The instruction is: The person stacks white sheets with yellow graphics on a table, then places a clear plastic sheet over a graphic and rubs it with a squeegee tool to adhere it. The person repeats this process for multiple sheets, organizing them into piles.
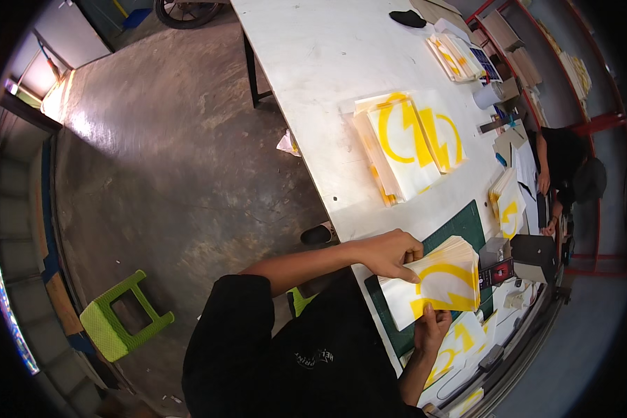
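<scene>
Over a green cutting mat (467, 221), I hold a stack of flat white papers (435, 279) with a bold yellow print. Its far edges are slightly fanned. My left hand (391, 254) grips the stack's left side, thumb on top and fingers partly hidden. Lower down, my right hand (432, 327) pinches the near edge, its thumb on the printed face. Beyond the mat, a larger pile of similar yellow-printed papers (400, 143) lies on the white table (292, 42). More printed papers (460, 341) lie partly hidden past my right hand.
Another person (564, 167) in black works at the table's right side, near a small printed stack (506, 202). A black box (533, 258) stands beside the mat. Further back are a paper stack (456, 56) and red shelving (599, 125). A green stool (125, 317) stands on the floor.
</scene>
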Tool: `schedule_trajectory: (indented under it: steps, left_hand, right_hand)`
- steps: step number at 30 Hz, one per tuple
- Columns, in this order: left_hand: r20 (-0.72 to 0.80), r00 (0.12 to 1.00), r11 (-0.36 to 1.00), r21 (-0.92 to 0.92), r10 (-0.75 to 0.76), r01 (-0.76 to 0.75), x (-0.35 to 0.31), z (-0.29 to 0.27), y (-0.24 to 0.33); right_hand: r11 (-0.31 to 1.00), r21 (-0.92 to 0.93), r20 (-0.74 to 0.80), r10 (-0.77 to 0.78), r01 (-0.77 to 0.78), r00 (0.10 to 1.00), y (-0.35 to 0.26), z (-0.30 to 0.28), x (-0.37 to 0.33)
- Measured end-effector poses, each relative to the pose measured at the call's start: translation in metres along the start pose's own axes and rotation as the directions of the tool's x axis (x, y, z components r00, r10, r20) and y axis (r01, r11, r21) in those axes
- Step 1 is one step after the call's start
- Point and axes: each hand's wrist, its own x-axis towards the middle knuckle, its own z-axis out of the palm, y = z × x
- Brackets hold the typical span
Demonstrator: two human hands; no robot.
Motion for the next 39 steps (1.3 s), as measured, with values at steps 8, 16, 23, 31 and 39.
schedule_trajectory:
  steps: [8, 16, 23, 31, 39]
  left_hand:
    - [-0.074, 0.995, 0.995, 0.068, -0.071, 0.076, -0.011, 0.003, 0.001]
    - [-0.136, 0.991, 0.997, 0.075, -0.012, 0.023, -0.017, -0.006, 0.005]
    - [-0.075, 0.989, 0.992, -0.013, -0.126, 0.125, -0.003, -0.044, 0.026]
    - [-0.235, 0.971, 0.974, 0.21, -0.034, 0.085, 0.051, -0.135, 0.084]
    - [-0.441, 0.885, 0.904, 0.304, -0.147, 0.302, 0.081, -0.232, 0.095]
  right_hand:
    - [0.999, -0.041, 0.009, -0.034, 0.034, 0.999, -0.015, 0.021, 0.011]
    - [0.997, -0.074, 0.012, -0.031, 0.032, 0.999, -0.025, 0.04, 0.021]
    - [0.996, -0.064, 0.004, -0.063, 0.063, 0.998, -0.032, 0.044, 0.045]
    - [0.985, 0.03, 0.074, -0.171, 0.17, 0.982, -0.086, 0.112, 0.123]
    - [0.992, 0.127, 0.111, -0.025, 0.011, 0.994, -0.088, 0.191, 0.241]
